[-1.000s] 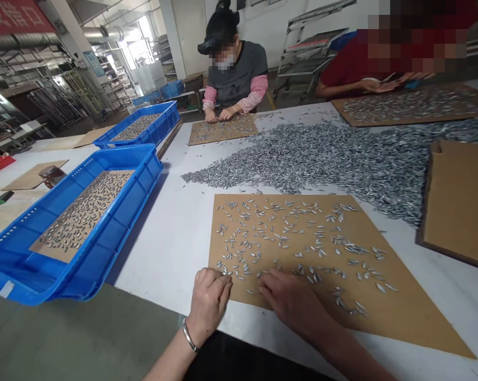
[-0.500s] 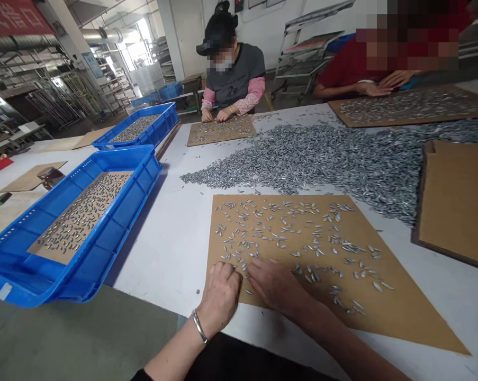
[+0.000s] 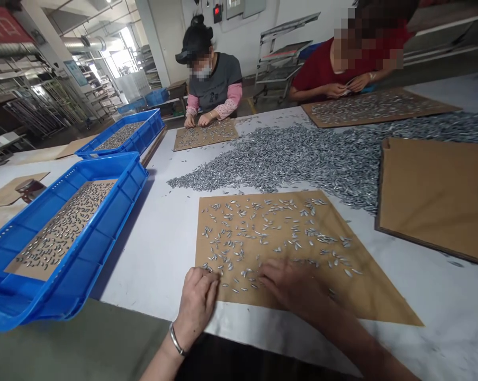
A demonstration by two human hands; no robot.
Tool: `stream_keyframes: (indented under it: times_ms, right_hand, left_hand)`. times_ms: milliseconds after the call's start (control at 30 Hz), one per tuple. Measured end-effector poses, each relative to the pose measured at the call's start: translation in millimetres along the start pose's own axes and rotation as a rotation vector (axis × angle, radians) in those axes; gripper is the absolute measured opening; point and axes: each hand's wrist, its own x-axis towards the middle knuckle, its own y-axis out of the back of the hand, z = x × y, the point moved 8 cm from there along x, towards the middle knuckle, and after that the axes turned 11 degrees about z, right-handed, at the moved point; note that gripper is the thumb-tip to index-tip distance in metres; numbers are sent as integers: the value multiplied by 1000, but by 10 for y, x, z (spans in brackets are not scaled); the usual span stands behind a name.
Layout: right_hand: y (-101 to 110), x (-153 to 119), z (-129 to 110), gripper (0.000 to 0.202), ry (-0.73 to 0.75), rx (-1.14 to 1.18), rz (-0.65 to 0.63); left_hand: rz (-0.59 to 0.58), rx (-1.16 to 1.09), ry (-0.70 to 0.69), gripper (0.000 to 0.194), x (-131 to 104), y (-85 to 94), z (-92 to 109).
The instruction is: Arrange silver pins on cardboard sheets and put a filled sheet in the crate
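A brown cardboard sheet [image 3: 262, 296] lies on the white table in front of me, with many small silvery pieces [image 3: 246, 272] scattered over it. At the sheet's near left corner rests my left hand [image 3: 199, 296], a metal bangle on its wrist. Its fingers are bent and pressed together; what they hold, if anything, is too small to make out. My right hand [image 3: 288, 286] is low over the sheet's near part, right of the left one, fingers curled together near some pieces. Its fingertips are slightly blurred, and any piece between them cannot be made out.
Behind the sheet spreads a large heap of silvery pieces [image 3: 294, 153]. Stacked cardboard [image 3: 437, 196] stands at the right. Two blue trays, the nearer one [image 3: 123, 211] and the farther one [image 3: 151, 127], hold covered sheets. Two people work across the table [image 3: 159, 254].
The view has shifted, moving the scene leftward. My hands are farther apart, the right one now farther right over the sheet. The person in red has brought their hands together.
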Motion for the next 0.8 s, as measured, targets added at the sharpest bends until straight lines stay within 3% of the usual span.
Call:
stream_keyframes:
  times_ms: [100,267,433,600,700,800]
  right_hand:
    - [-135,35,-151,25,91,-1,-77]
    - [-238,87,-151,23,92,-61,-91]
    - [-228,119,-63,22,-46,-31,-166]
    - [-86,187,24,21,-143,24,-110]
    - [-5,205,50,28,-117,23,-22]
    - [5,204,30,31,-59,-1,25]
  left_hand:
    - [29,45,44,16,11,53,-60]
    - [17,41,47,16,20,10,-31]
    - [-118,7,22,17,138,-325,100]
    - [-279,245,-45,17,231,-775,167]
    - [-319,334,-73,16,248,-895,182]
    - [-319,349,-93,15,255,-904,194]
